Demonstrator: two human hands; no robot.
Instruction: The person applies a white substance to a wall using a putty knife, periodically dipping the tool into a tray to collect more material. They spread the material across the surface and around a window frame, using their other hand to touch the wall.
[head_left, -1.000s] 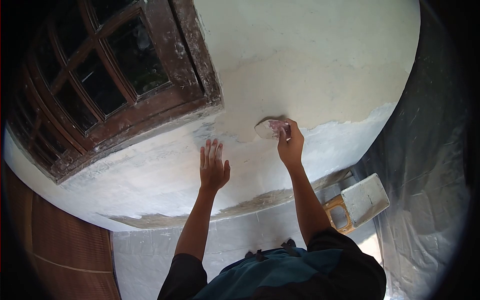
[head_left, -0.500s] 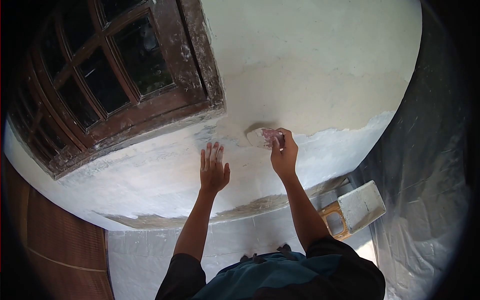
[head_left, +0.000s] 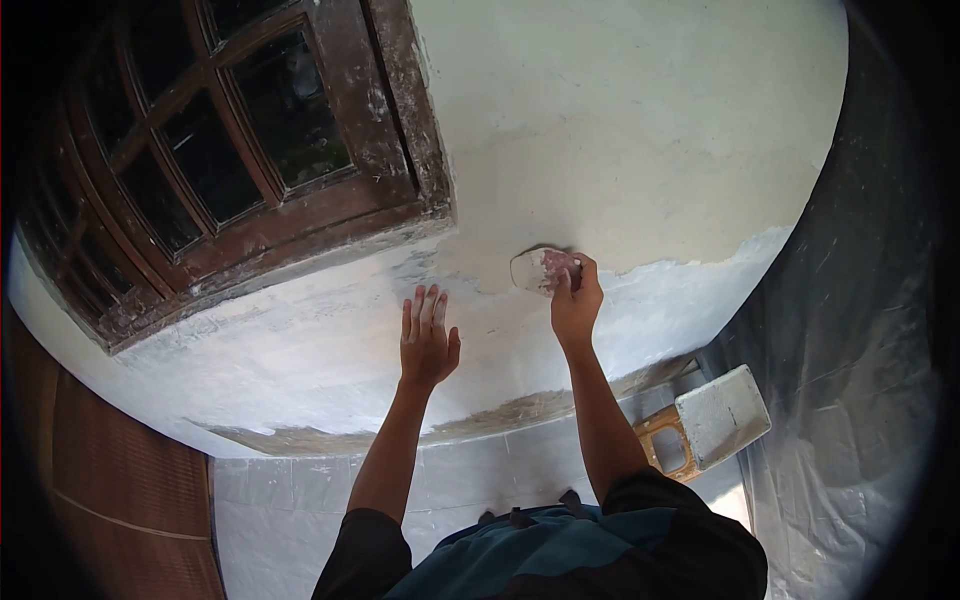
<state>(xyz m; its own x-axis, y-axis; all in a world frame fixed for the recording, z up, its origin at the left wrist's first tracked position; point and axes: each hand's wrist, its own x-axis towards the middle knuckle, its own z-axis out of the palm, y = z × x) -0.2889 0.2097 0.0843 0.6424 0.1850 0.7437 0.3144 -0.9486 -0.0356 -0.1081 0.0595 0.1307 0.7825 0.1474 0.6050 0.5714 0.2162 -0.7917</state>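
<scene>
The scraper, in the right hand's fingers, has edged towards three o'clock along the wall, the left hand open at eight o'clock.

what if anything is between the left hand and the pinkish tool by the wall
Nothing visible stands between the left hand and the tool in the right hand; only the pale wall shows behind the gap. The window frame lies above and left, outside that path.
</scene>
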